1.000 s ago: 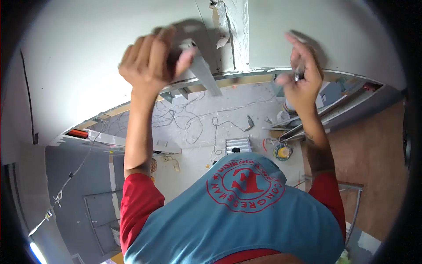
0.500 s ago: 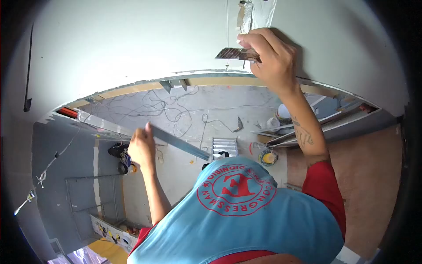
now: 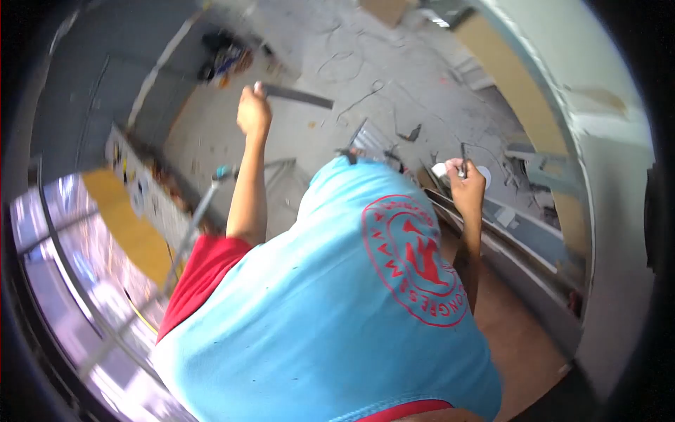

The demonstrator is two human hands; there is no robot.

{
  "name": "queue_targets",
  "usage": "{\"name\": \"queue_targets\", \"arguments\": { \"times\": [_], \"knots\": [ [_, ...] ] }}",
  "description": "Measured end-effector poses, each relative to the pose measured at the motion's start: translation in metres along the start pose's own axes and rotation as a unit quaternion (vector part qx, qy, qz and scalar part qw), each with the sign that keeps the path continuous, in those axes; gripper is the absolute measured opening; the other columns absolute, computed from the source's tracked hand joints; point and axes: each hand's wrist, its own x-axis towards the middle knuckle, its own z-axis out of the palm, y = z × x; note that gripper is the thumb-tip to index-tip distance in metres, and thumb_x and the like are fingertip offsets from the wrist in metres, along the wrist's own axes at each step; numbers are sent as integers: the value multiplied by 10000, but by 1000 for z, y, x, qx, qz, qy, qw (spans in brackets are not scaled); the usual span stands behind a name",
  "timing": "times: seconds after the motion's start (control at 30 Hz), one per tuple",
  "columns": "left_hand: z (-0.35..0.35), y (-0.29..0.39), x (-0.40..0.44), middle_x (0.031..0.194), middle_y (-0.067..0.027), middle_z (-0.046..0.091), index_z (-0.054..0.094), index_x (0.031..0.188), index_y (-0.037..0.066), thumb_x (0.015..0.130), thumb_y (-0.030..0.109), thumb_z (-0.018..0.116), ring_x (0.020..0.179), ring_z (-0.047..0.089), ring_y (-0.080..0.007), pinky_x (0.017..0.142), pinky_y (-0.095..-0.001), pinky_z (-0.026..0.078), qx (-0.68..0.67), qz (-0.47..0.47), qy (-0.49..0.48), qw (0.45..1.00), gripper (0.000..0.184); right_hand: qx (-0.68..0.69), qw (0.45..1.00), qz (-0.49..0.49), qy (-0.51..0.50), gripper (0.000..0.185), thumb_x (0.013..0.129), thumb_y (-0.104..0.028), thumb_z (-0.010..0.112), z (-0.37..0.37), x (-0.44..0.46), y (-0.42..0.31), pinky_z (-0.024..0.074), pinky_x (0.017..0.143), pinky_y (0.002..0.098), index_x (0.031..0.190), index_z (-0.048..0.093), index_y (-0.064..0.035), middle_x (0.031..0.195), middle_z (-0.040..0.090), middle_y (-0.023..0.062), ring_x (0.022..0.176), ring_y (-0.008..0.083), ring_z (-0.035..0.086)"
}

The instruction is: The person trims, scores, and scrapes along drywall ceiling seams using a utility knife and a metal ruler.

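Note:
My left hand (image 3: pixel 254 112) is closed around one end of a long flat grey metal strip (image 3: pixel 299 96), its thumb on top. The strip points right, above the floor; its exact kind is unclear. My right hand (image 3: pixel 467 187) is lowered on the right, with fingers pinched on a putty knife (image 3: pixel 463 162) that shows only as a thin dark edge. White round shapes beside that hand are partly hidden by it. My blue and red shirt (image 3: pixel 337 281) fills the lower middle.
Cables (image 3: pixel 365 102) lie on the grey floor (image 3: pixel 309 148). A ladder's ridged step (image 3: pixel 370 137) shows below me. The white board edge (image 3: pixel 573 126) curves down the right. Metal scaffold tubes (image 3: pixel 200 211) stand at left, near a yellow panel (image 3: pixel 126 225).
My view has turned to the left and down. My right hand has come away from the white board with the putty knife. My left hand still holds the metal strip.

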Motion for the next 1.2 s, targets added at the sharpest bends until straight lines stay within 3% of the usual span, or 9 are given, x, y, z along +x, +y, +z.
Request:
{"name": "queue_targets", "arguments": {
  "times": [0.2,0.23,0.63,0.7,0.77,0.87,0.97,1.0,1.2],
  "knots": [
    [4,-104,-76,1109,-218,743,685,1159,82,1038,498,578,1038,707,-456,869,-558,558,36,-117,-71,990,447,-210,976,37,-52,391,885,-325,788,35,-5,144,552,844,413,1169,755,-58,1004,766,175,938,337,744],
    [1,-120,-98,1094,-223,746,696,1146,78,1035,486,586,1031,708,-456,872,-555,559,33,-141,-91,985,437,-197,979,20,-55,404,876,-365,792,37,-6,143,534,801,498,1074,714,-20,956,735,245,917,475,701],
    [-12,-194,-308,1134,-289,731,674,1189,57,1066,424,509,1082,688,-503,927,-580,533,-2,-472,-68,879,421,-286,902,-56,-318,498,871,-470,790,95,107,136,535,741,504,1005,735,7,831,724,250,819,443,723],
    [-16,-192,-311,1132,-310,719,649,1203,50,1072,420,490,1082,673,-527,927,-595,515,-34,-506,-33,861,424,-245,909,-59,-331,496,875,-473,786,121,117,133,536,725,491,1011,744,2,809,726,231,791,410,732],
    [-19,-197,-308,1119,-322,712,640,1199,41,1076,414,480,1074,666,-536,923,-601,507,-63,-506,41,859,424,-242,903,-60,-349,401,912,-400,782,136,129,165,522,653,371,1049,768,-24,746,716,67,680,186,680],
    [-17,-228,-288,1091,-347,694,600,1170,7,1090,362,452,1034,652,-561,904,-612,491,-122,-491,145,850,394,-240,906,-31,-348,355,926,-380,780,149,121,182,495,612,343,999,782,-32,726,699,31,659,126,638],
    [-50,-249,-242,1083,-355,693,552,1165,-2,1101,319,451,1015,652,-566,898,-614,494,-209,-501,253,800,343,-148,916,114,-355,448,910,-460,779,146,92,194,538,642,447,1027,764,-28,721,720,150,680,314,712],
    [-74,-243,-218,1083,-357,694,537,1170,-2,1105,308,449,1014,652,-568,898,-615,494,-295,-524,261,755,328,-135,915,91,-370,448,919,-460,774,139,81,200,538,621,421,1033,765,-27,725,724,123,668,274,704],
    [-81,-311,-130,1085,-325,713,518,1214,28,1114,310,450,1042,669,-542,885,-616,511,-29,-453,295,841,306,-143,911,115,-369,450,931,-458,768,107,39,228,538,598,394,1035,765,-20,732,729,93,656,227,693]
  ]
}}
